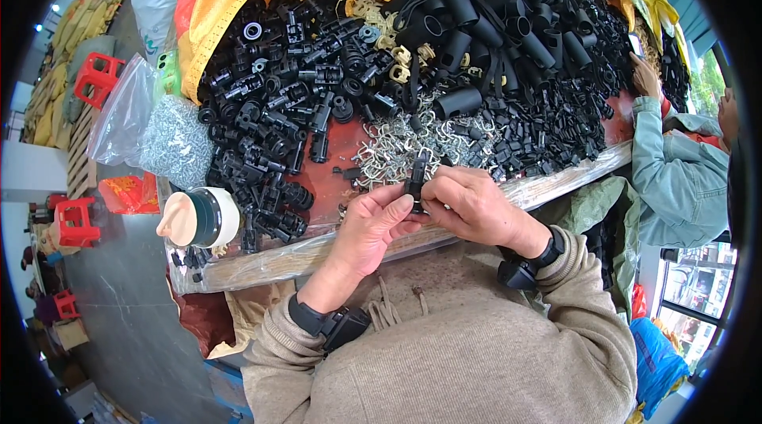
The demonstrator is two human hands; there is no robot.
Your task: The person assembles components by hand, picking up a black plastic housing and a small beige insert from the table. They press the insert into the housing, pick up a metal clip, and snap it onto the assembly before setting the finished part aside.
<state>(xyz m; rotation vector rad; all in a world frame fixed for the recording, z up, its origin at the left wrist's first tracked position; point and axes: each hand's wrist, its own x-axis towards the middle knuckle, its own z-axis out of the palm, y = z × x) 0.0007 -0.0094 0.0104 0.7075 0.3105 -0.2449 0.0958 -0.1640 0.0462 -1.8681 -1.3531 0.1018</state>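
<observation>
My left hand (370, 227) and my right hand (478, 203) meet over the table's near edge, fingers closed on a small black plastic part (417, 172). It stands roughly upright between my fingertips; its lower end is hidden by them. Just beyond lies a heap of bent silvery metal hooks (390, 145). To the left spreads a pile of black cylindrical plastic assemblies (278, 111). Small black plastic pieces (548, 126) are heaped to the right. Farther back, black plastic tubes (456, 3) are piled, with cream-coloured plastic pieces (401, 59) beside them.
The red tabletop (321, 186) has a plastic-wrapped wooden edge (309, 256). A cup (208, 218) stands at its left corner, near a clear bag of small metal parts (178, 142). Yellow sacks (218, 3) lie behind. A co-worker's sleeve (675, 178) is at right, red stools (77, 222) left.
</observation>
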